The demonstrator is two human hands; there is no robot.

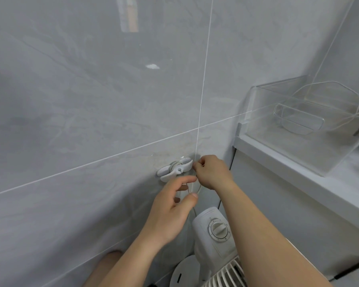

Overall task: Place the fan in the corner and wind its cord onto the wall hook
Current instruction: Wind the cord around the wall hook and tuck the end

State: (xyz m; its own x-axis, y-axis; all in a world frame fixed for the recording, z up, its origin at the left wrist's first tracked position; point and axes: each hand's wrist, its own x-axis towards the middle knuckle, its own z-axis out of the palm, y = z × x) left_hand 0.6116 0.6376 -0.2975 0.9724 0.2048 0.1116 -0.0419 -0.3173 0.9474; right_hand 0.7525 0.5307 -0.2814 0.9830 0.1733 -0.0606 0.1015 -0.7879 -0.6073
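Fan (214,235) first: it already stands on the floor below your arms, tucked into the corner between the tiled wall (91,100) and the white cabinet (288,204), its dial facing up at you. What remains is the cord (195,188).

Your right hand (212,171) sits just beside the wall hook (174,167), fingertips curled in a pinch on the thin cord right at the hook's right-hand prong. Your left hand (172,210) is lower, thumb and forefinger closing round the slack loop that hangs between hook and fan. A few turns seem to lie round the hook's waist already, though they are too small to count.

The risk, as I judge it, lies in tension. Let either pinch slacken and the thin, springy cord may slide off the short prongs and unwind. Pull too hard instead and you could tug the light fan over, or strain a hook that looks only stuck to the tile. Keep each turn seated behind the prongs.
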